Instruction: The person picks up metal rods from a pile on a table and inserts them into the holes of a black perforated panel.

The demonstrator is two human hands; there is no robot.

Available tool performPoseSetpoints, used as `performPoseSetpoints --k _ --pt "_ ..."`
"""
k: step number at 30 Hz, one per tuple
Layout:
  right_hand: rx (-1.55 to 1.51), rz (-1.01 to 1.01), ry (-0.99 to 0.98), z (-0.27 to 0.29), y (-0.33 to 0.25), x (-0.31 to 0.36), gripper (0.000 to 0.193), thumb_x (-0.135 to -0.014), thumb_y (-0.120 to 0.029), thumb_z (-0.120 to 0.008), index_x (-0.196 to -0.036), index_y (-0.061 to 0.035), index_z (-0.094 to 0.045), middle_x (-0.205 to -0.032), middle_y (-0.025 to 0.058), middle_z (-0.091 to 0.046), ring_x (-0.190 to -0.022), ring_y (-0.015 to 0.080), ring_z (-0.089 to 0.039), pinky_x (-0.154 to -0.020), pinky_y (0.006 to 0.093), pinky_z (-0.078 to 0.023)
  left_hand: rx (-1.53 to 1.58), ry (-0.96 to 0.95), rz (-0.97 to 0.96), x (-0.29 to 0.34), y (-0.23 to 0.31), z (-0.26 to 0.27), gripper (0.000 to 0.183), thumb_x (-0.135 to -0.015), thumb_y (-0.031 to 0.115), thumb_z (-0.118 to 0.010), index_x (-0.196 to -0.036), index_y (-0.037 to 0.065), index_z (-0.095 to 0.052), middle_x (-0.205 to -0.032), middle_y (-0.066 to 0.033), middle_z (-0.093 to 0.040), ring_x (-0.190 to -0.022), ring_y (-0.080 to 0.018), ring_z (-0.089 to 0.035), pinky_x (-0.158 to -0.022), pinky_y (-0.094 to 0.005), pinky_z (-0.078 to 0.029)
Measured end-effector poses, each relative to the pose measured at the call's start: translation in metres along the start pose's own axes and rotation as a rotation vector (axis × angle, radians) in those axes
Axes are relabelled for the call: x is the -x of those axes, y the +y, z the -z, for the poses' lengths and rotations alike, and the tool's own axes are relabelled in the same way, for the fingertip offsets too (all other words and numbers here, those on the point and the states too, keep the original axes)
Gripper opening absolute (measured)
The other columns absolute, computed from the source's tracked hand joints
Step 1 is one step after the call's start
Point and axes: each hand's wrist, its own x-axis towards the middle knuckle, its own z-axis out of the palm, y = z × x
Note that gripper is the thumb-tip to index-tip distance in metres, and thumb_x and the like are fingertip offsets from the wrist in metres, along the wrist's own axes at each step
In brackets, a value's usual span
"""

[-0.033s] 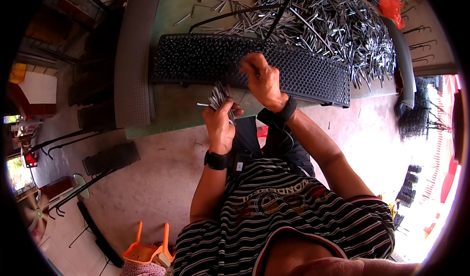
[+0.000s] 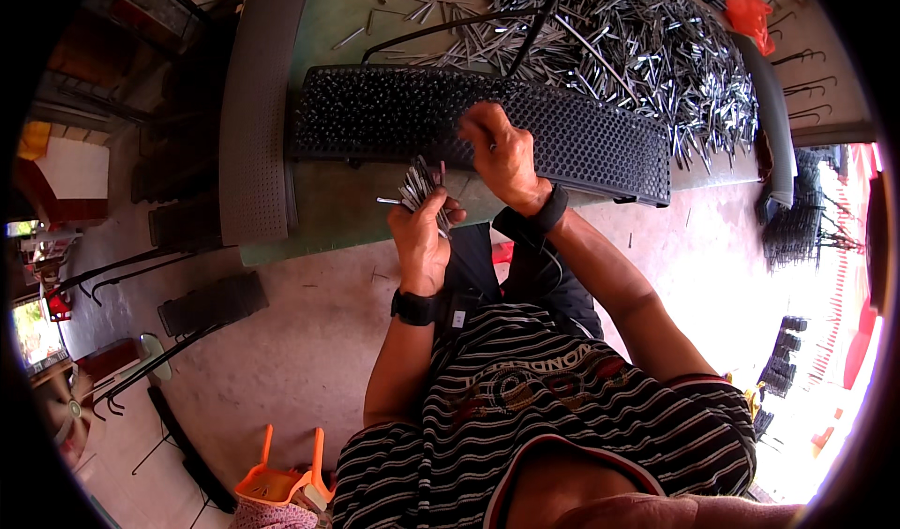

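Observation:
A bundle of short thin metal rods (image 2: 412, 188) fans out of my left hand (image 2: 420, 234), whose fingers are closed round it below the rack's near edge. My right hand (image 2: 504, 161) hovers over the middle of a long black perforated rack (image 2: 600, 144), with its fingers bent together in a pinch. What those fingertips hold, if anything, is blurred and hidden. Rods fill the holes in the rack's left part, while open holes show in its right part. A thin black bar handle (image 2: 441, 28) arches above the rack.
Behind the rack, a large heap of loose metal rods (image 2: 647, 60) covers the green tabletop (image 2: 323, 219). A grey perforated panel (image 2: 258, 107) lies along the table's left side. An orange plastic stool (image 2: 281, 482) stands at lower left, and a red bag (image 2: 745, 8) is at far right.
The right hand has shifted very slightly over the rack. In the left hand's bundle, a pinkish rod now stands out more clearly at the right side.

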Motion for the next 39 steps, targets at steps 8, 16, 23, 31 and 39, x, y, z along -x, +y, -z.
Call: performPoseSetpoints --k 8,16,23,31,39 --pt "0.329 0.21 -0.143 0.007 -0.002 -0.007 0.008 -0.078 -0.005 -0.062 -0.084 -0.0013 -0.061 -0.075 0.0112 -0.063 -0.056 0.0254 -0.061 -0.052 0.0315 -0.048 0.024 0.034 0.001 0.003 0.003 -0.001 0.005 -0.078 -0.001 -0.062 -0.083 -0.001 -0.061 -0.073 -0.0061 -0.059 -0.055 -0.0155 -0.057 -0.046 -0.0286 -0.048" --pt "-0.141 -0.406 -0.311 0.016 -0.015 0.007 0.012 -0.077 -0.007 -0.065 -0.082 0.0032 -0.062 -0.064 0.0116 -0.064 -0.058 0.0156 -0.064 -0.051 0.0256 -0.048 0.051 0.014 0.0 0.007 -0.001 -0.009 0.009 -0.078 -0.002 -0.061 -0.087 0.0 -0.061 -0.076 -0.0064 -0.06 -0.059 -0.0179 -0.059 -0.049 -0.0313 -0.052" --pt "-0.194 -0.213 0.029 0.005 -0.024 -0.001 0.013 -0.082 -0.001 -0.059 -0.094 0.0014 -0.053 -0.073 0.0118 -0.064 -0.062 0.0144 -0.064 -0.052 0.0259 -0.049 0.069 0.049 0.015 0.001 -0.005 0.0 0.011 -0.082 0.002 -0.059 -0.093 0.0 -0.061 -0.078 -0.0057 -0.06 -0.059 -0.0166 -0.058 -0.05 -0.03 -0.05" --pt "0.065 0.071 -0.022 -0.006 0.0 0.004 0.01 -0.081 -0.005 -0.06 -0.091 -0.0027 -0.056 -0.073 0.0115 -0.062 -0.058 0.0281 -0.061 -0.052 0.0323 -0.048 0.06 0.034 -0.003 0.003 -0.001 0.004 0.012 -0.083 0.003 -0.06 -0.095 0.001 -0.062 -0.078 -0.0041 -0.059 -0.059 -0.0146 -0.056 -0.05 -0.0284 -0.048" --pt "0.183 -0.107 -0.133 0.012 -0.026 0.006 0.017 -0.074 -0.018 -0.069 -0.082 -0.0036 -0.065 -0.071 0.0117 -0.062 -0.056 0.028 -0.06 -0.051 0.034 -0.047 0.046 0.039 -0.005 0.004 0.001 0.001 0.013 -0.083 0.003 -0.06 -0.096 0.001 -0.062 -0.08 -0.0049 -0.06 -0.062 -0.0151 -0.058 -0.052 -0.0302 -0.051"
